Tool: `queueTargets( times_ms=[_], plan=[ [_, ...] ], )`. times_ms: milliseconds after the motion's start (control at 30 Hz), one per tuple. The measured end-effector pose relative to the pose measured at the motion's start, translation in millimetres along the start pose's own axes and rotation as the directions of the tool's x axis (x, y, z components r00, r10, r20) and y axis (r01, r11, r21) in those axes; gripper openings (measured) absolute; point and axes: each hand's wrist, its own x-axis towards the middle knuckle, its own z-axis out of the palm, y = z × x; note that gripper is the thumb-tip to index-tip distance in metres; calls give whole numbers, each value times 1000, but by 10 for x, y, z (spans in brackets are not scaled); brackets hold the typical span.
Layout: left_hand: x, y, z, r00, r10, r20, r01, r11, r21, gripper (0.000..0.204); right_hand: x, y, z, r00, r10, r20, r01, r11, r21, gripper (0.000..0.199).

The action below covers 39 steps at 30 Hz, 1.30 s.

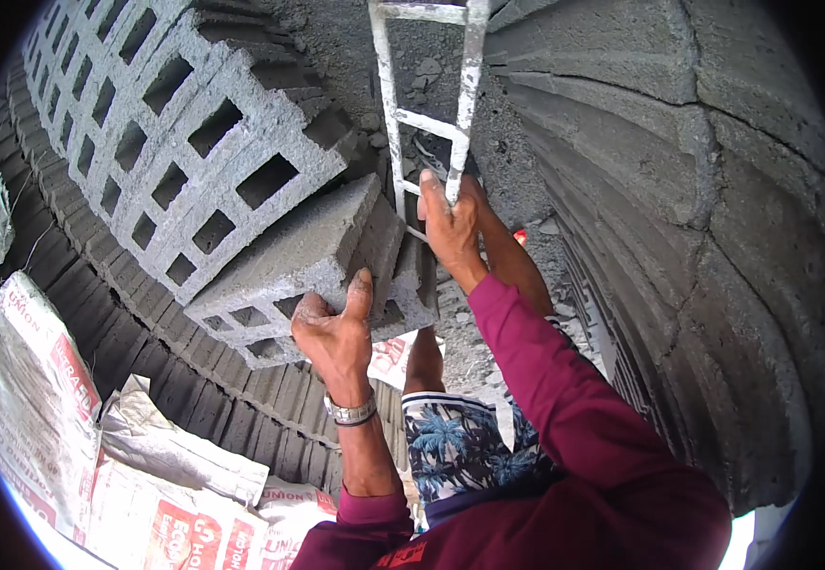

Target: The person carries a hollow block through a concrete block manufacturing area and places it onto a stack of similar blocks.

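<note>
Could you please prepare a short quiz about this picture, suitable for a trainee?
1. Choose: what does the right hand grip? A) a hammer, B) a white frame with rungs, C) a bucket.
2. Fill in: the left hand holds a hollow grey ____.
3. True or false: a metal band circles the left wrist.

Key: 1 B; 2 block; 3 true.

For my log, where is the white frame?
Head view: the white frame is top centre, right of the block stack, in the right hand's grip.
</note>
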Motion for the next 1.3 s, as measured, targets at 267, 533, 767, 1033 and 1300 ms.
queueTargets(
  times_ms=[267, 533, 767, 1033, 1300],
  plan=[
    [7, 147, -177, 999, -33, 6, 33, 993, -114, 44, -80, -29, 89, 972, -233, 34, 235, 966, -106, 37],
    [49, 17, -48, 999, -29, 28, 30, 999, -16, 58, 117, 5, 65, 921, -378, 95, 390, 880, -273, 27],
    [28, 36, -28, 999, -29, 45, 29, 999, 16, 59, 174, 12, 27, 997, -76, -24, 68, 970, -233, 37],
    [56, 17, -69, 999, -39, 3, 39, 999, -16, 59, -40, -966, -68, 984, -121, -127, 135, 985, 105, 44],
    [-44, 78, -250, 1000, -5, 31, 7, 997, -73, 58, -76, 78, 142, 983, -170, -65, 151, 962, -228, 28]
  ],
)
